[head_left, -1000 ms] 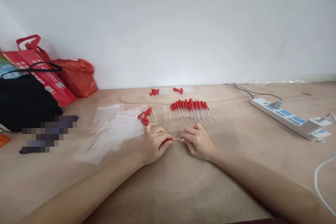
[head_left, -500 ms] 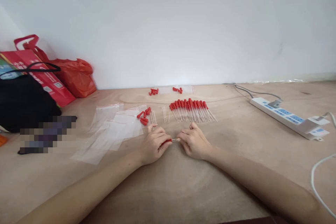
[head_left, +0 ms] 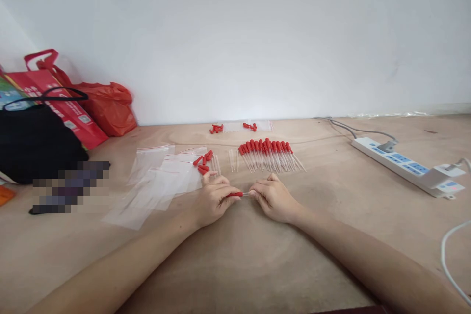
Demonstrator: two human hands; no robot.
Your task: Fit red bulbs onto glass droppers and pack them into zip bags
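My left hand (head_left: 217,198) pinches a red rubber dropper bulb (head_left: 235,195) between thumb and fingers. Out of the bulb's open end runs a thin clear dropper tube (head_left: 246,194), its other end gripped by the fingers of my right hand (head_left: 271,198). Beyond my right hand lies a row of assembled droppers (head_left: 267,153), red bulbs pointing away from me. Several loose red bulbs (head_left: 203,161) and bare clear tubes (head_left: 215,163) rest just beyond my left hand. A few more tubes (head_left: 231,160) lie left of the row.
Clear zip bags (head_left: 158,186) overlap on the wooden table at left. More red bulbs (head_left: 217,128) and a clear bag (head_left: 263,125) lie near the wall. A power strip (head_left: 405,164) with cables sits at right; red bags (head_left: 110,108) and a black bag (head_left: 40,142) stand at left.
More of the red bulb shows between my left fingers, and the bulb and tube now lie nearly level. Both hands still hold them; the view has shifted slightly.
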